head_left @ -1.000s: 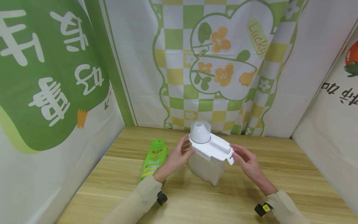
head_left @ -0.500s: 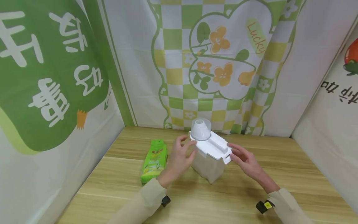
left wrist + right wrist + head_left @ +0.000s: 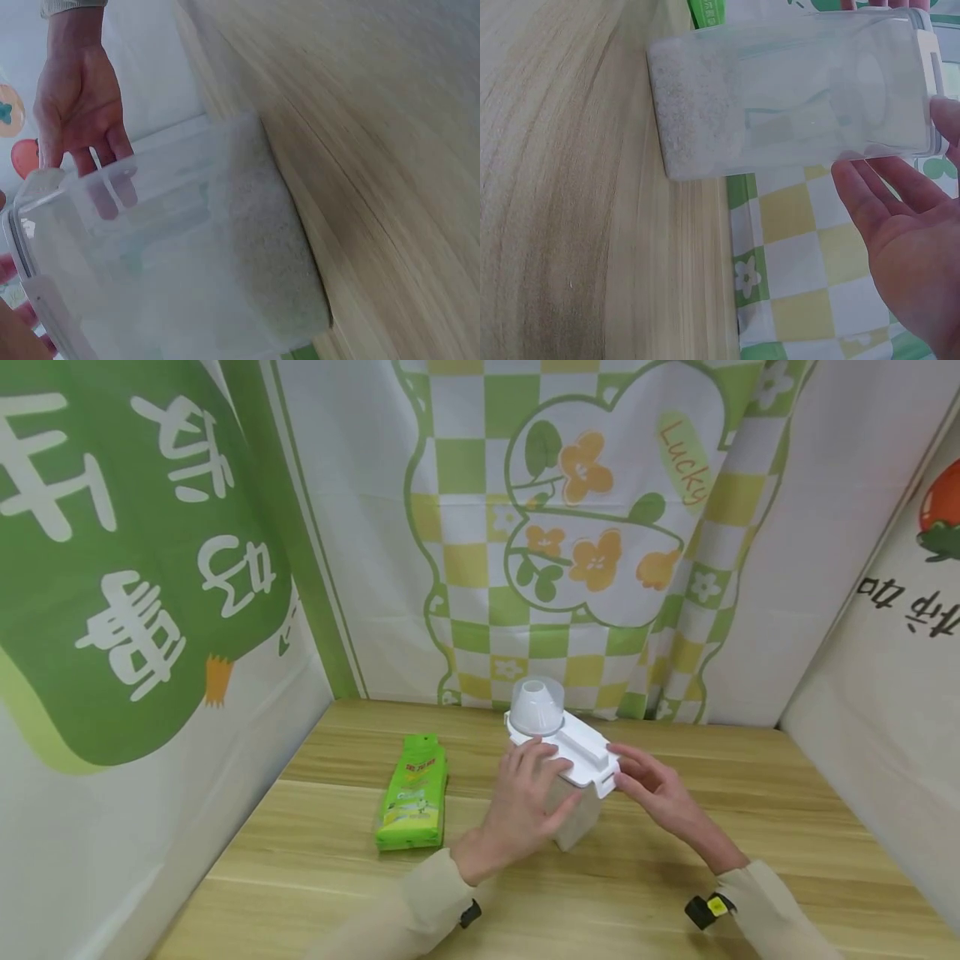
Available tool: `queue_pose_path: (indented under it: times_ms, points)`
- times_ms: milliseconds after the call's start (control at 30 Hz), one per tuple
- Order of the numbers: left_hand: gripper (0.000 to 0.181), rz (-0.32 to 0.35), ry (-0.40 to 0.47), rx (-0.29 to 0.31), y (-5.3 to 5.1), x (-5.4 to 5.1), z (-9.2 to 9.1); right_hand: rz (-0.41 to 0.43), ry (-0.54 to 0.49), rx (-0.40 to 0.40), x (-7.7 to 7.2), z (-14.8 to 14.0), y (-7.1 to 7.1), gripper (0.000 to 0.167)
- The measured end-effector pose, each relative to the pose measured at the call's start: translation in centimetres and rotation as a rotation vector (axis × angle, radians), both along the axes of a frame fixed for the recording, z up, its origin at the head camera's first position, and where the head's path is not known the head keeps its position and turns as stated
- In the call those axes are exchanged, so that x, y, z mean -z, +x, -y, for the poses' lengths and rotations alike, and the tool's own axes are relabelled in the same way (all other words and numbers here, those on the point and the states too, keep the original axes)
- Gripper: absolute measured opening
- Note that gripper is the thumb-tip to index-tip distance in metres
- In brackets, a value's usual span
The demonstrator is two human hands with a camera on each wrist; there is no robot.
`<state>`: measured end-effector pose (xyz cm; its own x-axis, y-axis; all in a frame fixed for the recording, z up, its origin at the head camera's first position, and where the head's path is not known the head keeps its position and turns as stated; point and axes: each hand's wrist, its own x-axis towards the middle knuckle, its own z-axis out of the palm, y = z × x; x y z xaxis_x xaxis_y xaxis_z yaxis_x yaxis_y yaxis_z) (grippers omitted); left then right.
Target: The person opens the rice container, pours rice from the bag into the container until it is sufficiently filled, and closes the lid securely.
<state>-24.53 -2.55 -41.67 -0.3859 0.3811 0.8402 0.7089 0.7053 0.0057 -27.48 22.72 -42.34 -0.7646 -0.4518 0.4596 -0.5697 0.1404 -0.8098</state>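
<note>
A translucent storage container [image 3: 578, 823] stands on the table, with pale grains [image 3: 696, 109] filling its lower part. Its white lid [image 3: 582, 728] carries a clear measuring cup [image 3: 537, 710] over a white cone at the back left. My left hand [image 3: 517, 802] touches the lid's near edge with bent fingertips, its thumb lower, in front of the container wall. At the opposite end, my right hand [image 3: 663, 795] holds the corner: the thumb lies by the lid's slotted tab, and the fingers [image 3: 900, 184] rest along the side wall.
A green packet [image 3: 412, 793] lies on the wooden table [image 3: 300, 843], left of the container. A checked curtain [image 3: 517, 635] hangs close behind the container, and printed cloths [image 3: 247, 610] enclose both sides.
My left hand has slid rightward along the lid, from the back left corner to the middle of the near edge. The container has shifted slightly backward; my right hand stays at its corner.
</note>
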Motion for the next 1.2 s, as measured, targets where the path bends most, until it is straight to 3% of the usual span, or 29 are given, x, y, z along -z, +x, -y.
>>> queue_pose_path:
  times_ms: [233, 533, 833, 1100, 1200]
  points:
    - [0.055, -0.009, -0.054, -0.109, 0.3, 0.3, -1.3, 0.012, 0.004, 0.002, 0.0, -0.1, -0.1, 0.044]
    - [0.052, -0.033, -0.03, -0.19, 0.4, 0.4, -2.4, 0.008, 0.008, 0.002, 0.1, -0.1, -0.2, 0.044]
    - [0.047, -0.067, 0.03, -0.192, -0.1, 0.5, -2.9, -0.006, 0.022, 0.039, 0.0, -0.2, -0.4, 0.043]
    - [0.043, -0.118, 0.036, -0.204, -0.3, 0.7, -2.9, -0.015, 0.032, 0.086, -0.1, -0.1, -0.3, 0.043]
    - [0.042, -0.106, 0.035, -0.202, -0.2, 0.8, -2.8, -0.011, 0.029, 0.085, 0.0, 0.0, -0.2, 0.042]
